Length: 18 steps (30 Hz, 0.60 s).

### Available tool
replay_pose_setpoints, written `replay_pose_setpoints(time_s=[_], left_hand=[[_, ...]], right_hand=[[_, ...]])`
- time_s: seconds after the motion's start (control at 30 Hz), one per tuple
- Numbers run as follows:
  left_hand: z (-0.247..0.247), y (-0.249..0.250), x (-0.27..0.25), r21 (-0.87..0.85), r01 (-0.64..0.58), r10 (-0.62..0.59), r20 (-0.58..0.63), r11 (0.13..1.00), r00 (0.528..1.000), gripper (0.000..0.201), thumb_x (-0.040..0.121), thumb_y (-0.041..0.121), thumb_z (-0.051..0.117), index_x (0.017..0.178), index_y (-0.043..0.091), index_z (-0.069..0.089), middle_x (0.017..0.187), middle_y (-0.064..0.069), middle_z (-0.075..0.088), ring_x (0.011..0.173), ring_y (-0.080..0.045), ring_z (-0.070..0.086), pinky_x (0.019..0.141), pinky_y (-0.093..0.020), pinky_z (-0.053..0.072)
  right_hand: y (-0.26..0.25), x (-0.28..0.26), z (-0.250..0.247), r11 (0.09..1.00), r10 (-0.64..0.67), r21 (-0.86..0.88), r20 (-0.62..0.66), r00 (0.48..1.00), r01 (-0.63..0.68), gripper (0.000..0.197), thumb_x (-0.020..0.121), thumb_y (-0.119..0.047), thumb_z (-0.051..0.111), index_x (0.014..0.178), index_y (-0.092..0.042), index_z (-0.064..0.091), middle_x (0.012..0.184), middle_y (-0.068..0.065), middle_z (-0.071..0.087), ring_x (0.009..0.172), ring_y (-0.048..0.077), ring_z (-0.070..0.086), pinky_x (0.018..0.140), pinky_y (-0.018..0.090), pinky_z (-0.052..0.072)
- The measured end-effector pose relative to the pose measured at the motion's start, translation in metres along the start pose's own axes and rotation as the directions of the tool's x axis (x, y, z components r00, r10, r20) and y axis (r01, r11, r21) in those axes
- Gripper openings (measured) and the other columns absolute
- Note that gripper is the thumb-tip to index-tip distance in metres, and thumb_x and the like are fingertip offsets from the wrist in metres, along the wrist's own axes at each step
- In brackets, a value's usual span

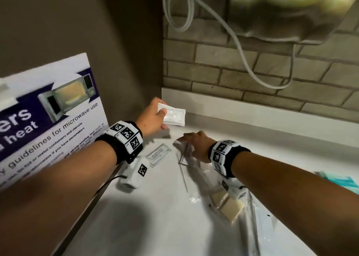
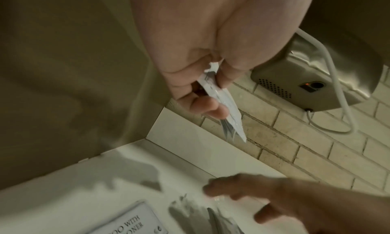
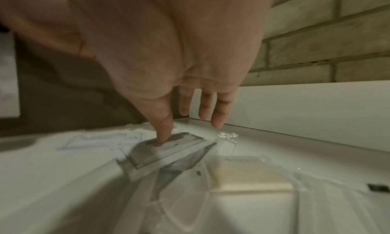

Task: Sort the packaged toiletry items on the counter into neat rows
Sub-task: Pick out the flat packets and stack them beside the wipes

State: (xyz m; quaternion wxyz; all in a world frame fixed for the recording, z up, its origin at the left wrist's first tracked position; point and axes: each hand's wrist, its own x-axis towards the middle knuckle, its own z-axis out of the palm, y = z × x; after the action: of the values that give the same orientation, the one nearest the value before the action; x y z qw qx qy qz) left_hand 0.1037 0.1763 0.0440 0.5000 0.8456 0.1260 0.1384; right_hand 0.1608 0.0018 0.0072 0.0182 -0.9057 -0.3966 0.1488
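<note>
My left hand (image 1: 155, 115) holds a small stack of white sachets (image 1: 173, 115) in the air near the counter's back left corner; in the left wrist view the sachets (image 2: 223, 107) show pinched edge-on between thumb and fingers. My right hand (image 1: 194, 145) reaches flat over the counter, fingers straight, its thumb pressing a white sachet (image 3: 168, 147) that lies among clear wrappers. Another shampoo sachet (image 1: 158, 154) lies flat between my two wrists. A wrapped cream soap bar (image 1: 229, 205) sits under my right wrist.
The white counter (image 1: 155, 217) meets a brown side wall with a microwave notice (image 1: 48, 119) on the left. A tiled wall and a steel dryer (image 1: 287, 10) with a looping cord stand behind. Long clear packets (image 1: 252, 226) lie at right, teal cloth (image 1: 338, 181) beyond.
</note>
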Motion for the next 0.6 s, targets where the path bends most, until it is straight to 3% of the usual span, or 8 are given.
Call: replay_pose_setpoints(time_s=[0.1,0.23,0.3,0.37,0.47,0.53,0.6], left_hand=[[0.000,0.000,0.005,-0.003,-0.011,0.011,-0.007,1.000,1.000,0.009,0.102,0.013,0.036,0.109,0.016,0.040,0.112,-0.013,0.058,0.056,-0.021,0.059,0.045,-0.024,0.042],[-0.002,0.001,0.010,-0.020,-0.023,0.022,-0.042,1.000,0.999,0.008,0.102,0.013,0.036,0.108,0.016,0.040,0.108,-0.011,0.059,0.053,-0.017,0.058,0.041,-0.016,0.041],[-0.004,0.000,0.012,-0.022,-0.019,0.017,-0.075,1.000,0.997,0.009,0.102,0.014,0.036,0.108,0.018,0.040,0.108,-0.012,0.061,0.053,-0.016,0.057,0.044,-0.021,0.042],[-0.009,-0.001,0.016,0.014,-0.034,0.035,-0.100,0.999,0.994,0.011,0.102,0.015,0.036,0.111,0.016,0.042,0.109,-0.013,0.062,0.053,-0.016,0.057,0.047,-0.023,0.041],[-0.017,0.000,0.020,0.127,-0.060,0.074,-0.113,0.990,0.991,0.019,0.101,0.015,0.036,0.118,0.013,0.043,0.109,-0.013,0.065,0.057,-0.021,0.060,0.053,-0.025,0.043],[-0.020,0.003,0.021,0.185,-0.066,0.090,-0.122,0.981,0.989,0.020,0.101,0.016,0.036,0.120,0.014,0.043,0.107,-0.011,0.066,0.062,-0.021,0.062,0.056,-0.026,0.045],[-0.022,0.004,0.021,0.202,-0.065,0.092,-0.129,0.977,0.987,0.021,0.102,0.017,0.036,0.121,0.016,0.043,0.107,-0.007,0.065,0.063,-0.019,0.062,0.053,-0.024,0.045]], right_hand=[[-0.004,0.008,0.004,0.986,-0.054,-0.152,0.105,0.993,0.070,0.051,0.092,-0.030,0.052,0.141,-0.040,0.044,0.148,-0.004,0.040,0.133,0.028,0.035,0.107,0.038,0.035],[-0.006,0.024,-0.005,0.940,-0.088,-0.321,0.107,0.990,0.118,0.047,0.086,-0.027,0.063,0.131,-0.033,0.054,0.136,0.001,0.047,0.129,0.028,0.037,0.104,0.041,0.040],[-0.008,0.033,-0.013,0.952,-0.124,-0.270,0.083,0.989,0.142,0.040,0.081,-0.025,0.071,0.120,-0.030,0.064,0.128,0.002,0.054,0.124,0.027,0.042,0.101,0.041,0.043],[-0.015,0.041,-0.019,0.981,-0.162,-0.104,0.026,0.986,0.164,0.027,0.077,-0.022,0.075,0.104,-0.022,0.070,0.114,0.004,0.064,0.111,0.026,0.055,0.094,0.036,0.048],[-0.035,0.052,-0.018,0.977,-0.214,0.016,0.051,0.976,0.213,0.023,0.081,-0.017,0.070,0.104,-0.012,0.068,0.106,0.008,0.069,0.091,0.022,0.058,0.079,0.026,0.044],[-0.051,0.058,-0.008,0.966,-0.260,0.039,0.122,0.958,0.257,0.029,0.082,-0.014,0.069,0.110,-0.011,0.066,0.110,0.009,0.068,0.098,0.024,0.060,0.083,0.028,0.045],[-0.062,0.064,0.006,0.954,-0.295,-0.007,0.148,0.944,0.299,0.042,0.080,-0.019,0.064,0.122,-0.018,0.061,0.121,0.009,0.059,0.115,0.029,0.054,0.095,0.036,0.046]])
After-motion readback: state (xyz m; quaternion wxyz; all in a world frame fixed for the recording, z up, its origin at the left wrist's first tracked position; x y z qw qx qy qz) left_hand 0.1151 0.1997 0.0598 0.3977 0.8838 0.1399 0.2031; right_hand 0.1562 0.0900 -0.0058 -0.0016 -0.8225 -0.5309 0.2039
